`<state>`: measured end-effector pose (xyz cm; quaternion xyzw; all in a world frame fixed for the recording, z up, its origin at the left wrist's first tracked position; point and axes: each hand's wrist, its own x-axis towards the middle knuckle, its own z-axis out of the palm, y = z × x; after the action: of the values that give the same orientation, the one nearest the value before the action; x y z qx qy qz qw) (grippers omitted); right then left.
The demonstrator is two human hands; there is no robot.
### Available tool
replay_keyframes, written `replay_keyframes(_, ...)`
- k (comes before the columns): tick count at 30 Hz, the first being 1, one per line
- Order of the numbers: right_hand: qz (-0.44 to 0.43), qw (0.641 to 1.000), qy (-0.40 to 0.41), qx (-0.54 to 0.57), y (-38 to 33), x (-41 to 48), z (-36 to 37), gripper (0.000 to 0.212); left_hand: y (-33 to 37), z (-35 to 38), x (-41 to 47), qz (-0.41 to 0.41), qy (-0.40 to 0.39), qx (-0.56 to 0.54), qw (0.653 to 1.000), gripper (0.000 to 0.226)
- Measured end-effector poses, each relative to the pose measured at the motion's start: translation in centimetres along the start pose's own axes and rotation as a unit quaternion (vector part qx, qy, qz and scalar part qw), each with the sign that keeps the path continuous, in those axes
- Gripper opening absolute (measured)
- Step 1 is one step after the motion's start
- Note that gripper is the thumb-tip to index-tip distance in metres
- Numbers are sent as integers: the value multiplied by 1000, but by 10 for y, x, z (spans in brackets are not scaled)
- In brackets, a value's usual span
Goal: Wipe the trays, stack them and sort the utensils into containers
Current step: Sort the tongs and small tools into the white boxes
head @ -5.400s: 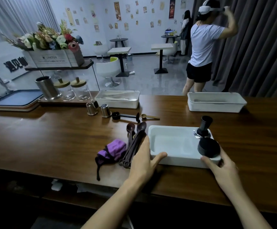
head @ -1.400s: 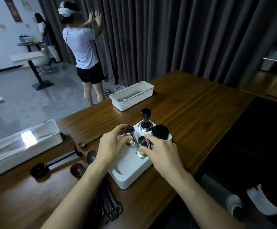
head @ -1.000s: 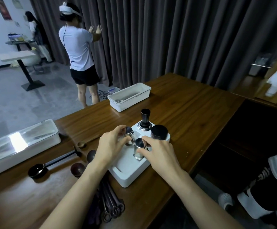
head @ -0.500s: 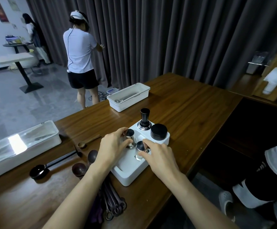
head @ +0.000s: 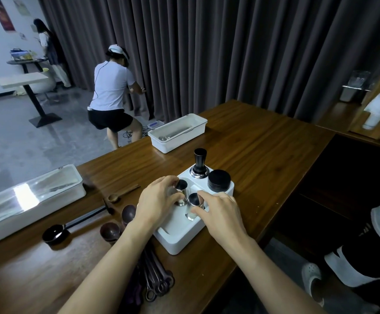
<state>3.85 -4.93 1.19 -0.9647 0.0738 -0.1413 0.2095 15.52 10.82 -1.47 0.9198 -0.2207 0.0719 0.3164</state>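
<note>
White rectangular plastic tray point(head: 180, 242) sits centre frame, close to the dark wooden counter point(head: 263, 155) edge at lower right; bare counter lies open toward upper right. Left hand point(head: 156, 206) fingers curl narrow around a shiny steel cup point(head: 181, 192) in the tray. Right hand point(head: 221, 215) fingertips pinch a second steel cup point(head: 193, 206) just beside it. Black tamper point(head: 199, 164) and black round lid point(head: 219, 182) stand at the tray's far end.

white tray point(head: 180, 242) | on wooden counter, near edge | holds two upright steel cups point(head: 182, 196) (both gripped)
</note>
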Motion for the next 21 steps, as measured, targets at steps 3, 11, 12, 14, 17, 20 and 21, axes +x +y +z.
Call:
replay_keyframes(3, 17, 1000, -6, 10, 0, 0, -3, 41, -2, 1, 0, 15, 7, 32, 999, 46)
replay_keyframes(11, 13, 1000, -22, -9, 0, 3, -3, 42, -6, 4, 5, 7, -20, 48, 999, 54)
replay_keyframes(12, 10, 1000, -23, -14, 1, 4, -3, 43, -7, 5, 5, 4, -23, 50, 998, 56)
replay_keyframes(14, 5, 999, -32, -16, 3, 6, -2, 44, -8, 4, 7, -1, -27, 52, 998, 58)
replay_keyframes(17, -9, 999, -50, -8, 9, 10, -5, 51, -8, 3, 5, 5, -21, 56, 998, 60)
replay_keyframes(20, -27, 997, -74, 12, 17, 15, -10, 60, -8, 3, 1, -3, -3, 65, 998, 66)
replay_keyframes(21, -36, 996, -80, 20, 20, 16, -11, 60, -8, 2, -1, -11, 6, 70, 997, 71)
